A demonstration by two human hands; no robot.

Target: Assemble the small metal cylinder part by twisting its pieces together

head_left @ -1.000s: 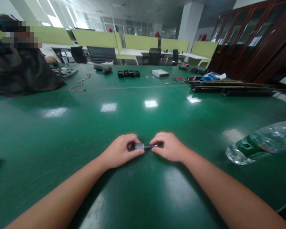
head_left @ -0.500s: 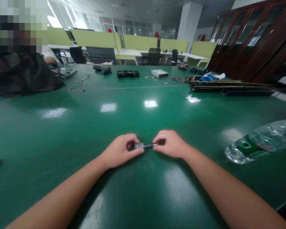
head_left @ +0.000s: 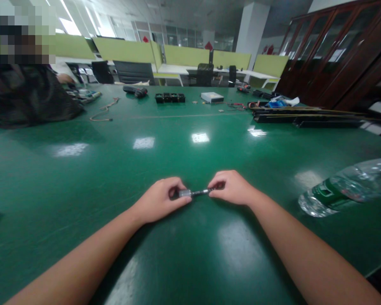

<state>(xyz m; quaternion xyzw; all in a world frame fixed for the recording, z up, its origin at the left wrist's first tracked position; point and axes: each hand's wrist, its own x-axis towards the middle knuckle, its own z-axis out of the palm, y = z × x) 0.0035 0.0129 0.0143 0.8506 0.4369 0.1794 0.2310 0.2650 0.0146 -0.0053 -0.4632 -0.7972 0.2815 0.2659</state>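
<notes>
My left hand is closed in a pinch on a short grey metallic cylinder, thumb on the near side and fingers on the far side. Out of its right end runs a thin dark rod with a shiny section, pointing to the right. My right hand pinches the rod's right end between thumb and fingertips, so that tip is hidden. Both hands rest low over the green tabletop, a short gap apart. The exact kind of the cylinder and rod is too small to make out.
A clear plastic bottle with a green label lies on the right. Further back are black strips, a white box, black square parts and a cable. A person in dark clothing is at the far left.
My right hand has shifted slightly to the right and up, away from my left hand, and more of the rod shows between them. My left hand has barely moved.
</notes>
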